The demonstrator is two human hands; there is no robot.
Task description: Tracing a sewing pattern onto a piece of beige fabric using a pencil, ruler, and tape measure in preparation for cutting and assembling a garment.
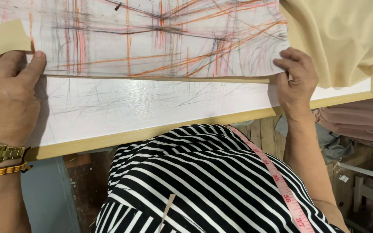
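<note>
A large white sheet [152, 39] covered with orange, pink and black scribbled lines lies across a white worktable [130, 112] with a wooden edge. My left hand [5, 95] rests flat at the sheet's lower left corner, thumb pressing its edge. A gold watch and a beaded bracelet sit on that wrist. My right hand [296, 77] pinches the sheet's lower right corner between fingers and thumb. Beige cloth [341, 34] lies beneath and beyond the sheet at the right, and a beige scrap [3, 36] shows at the left.
A pink measuring tape [281, 181] hangs over my black-and-white striped shirt [195, 181]. Folded pinkish fabric [359, 121] is stacked to the right below the table. A grey panel [48, 198] and a dark floor show under the table at the left.
</note>
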